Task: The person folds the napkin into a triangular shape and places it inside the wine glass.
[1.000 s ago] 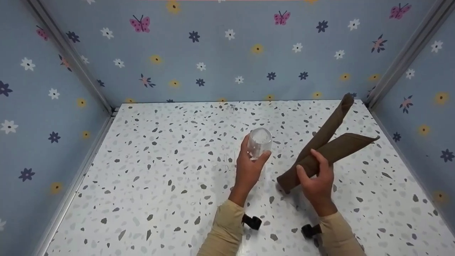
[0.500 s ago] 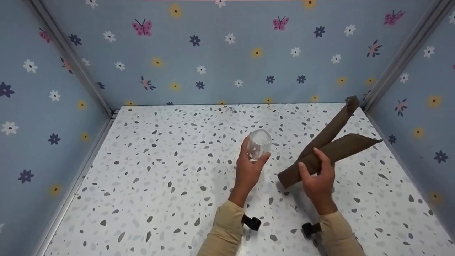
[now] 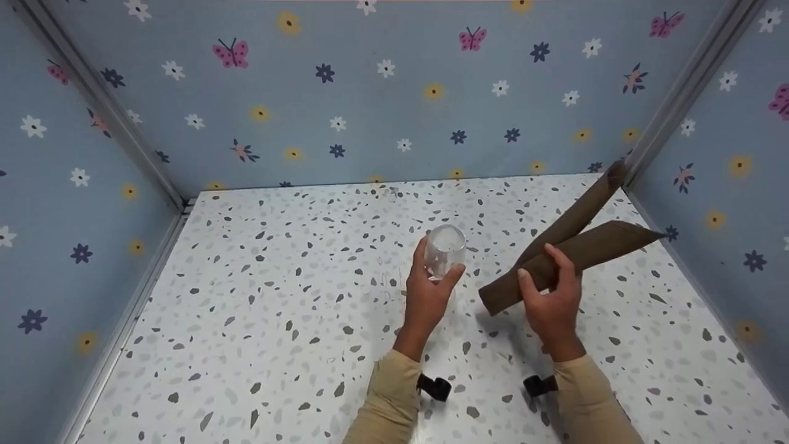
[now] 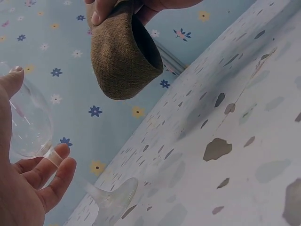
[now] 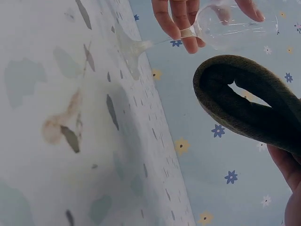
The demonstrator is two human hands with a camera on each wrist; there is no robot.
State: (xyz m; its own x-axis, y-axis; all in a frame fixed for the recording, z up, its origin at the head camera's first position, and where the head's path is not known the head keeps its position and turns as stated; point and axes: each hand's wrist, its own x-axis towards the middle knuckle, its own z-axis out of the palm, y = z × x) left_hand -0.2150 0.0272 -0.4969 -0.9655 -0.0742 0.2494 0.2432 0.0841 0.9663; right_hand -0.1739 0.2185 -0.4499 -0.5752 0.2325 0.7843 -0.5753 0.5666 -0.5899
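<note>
A clear wine glass (image 3: 445, 243) is in my left hand (image 3: 425, 302), near the middle of the table. The left wrist view shows the fingers around the lower bowl and the top of the stem. Its foot (image 4: 116, 200) is at or close to the tabletop. My right hand (image 3: 553, 311) grips a brown cloth napkin (image 3: 582, 250), rolled and folded into two arms that spread toward the back right. The napkin's near end forms an open loop (image 5: 203, 89), seen in the right wrist view. Glass and napkin are apart.
The white speckled tabletop (image 3: 259, 296) meets blue flowered panels (image 3: 370, 98) at the back and both sides. Metal corner posts (image 3: 684, 92) stand at the back corners. Black wrist mounts (image 3: 436, 388) jut inward from the sleeves.
The napkin's near end has risen slightly and its arms have shifted a little to the right. The left hand stays around the glass. The head view has tilted slightly.
</note>
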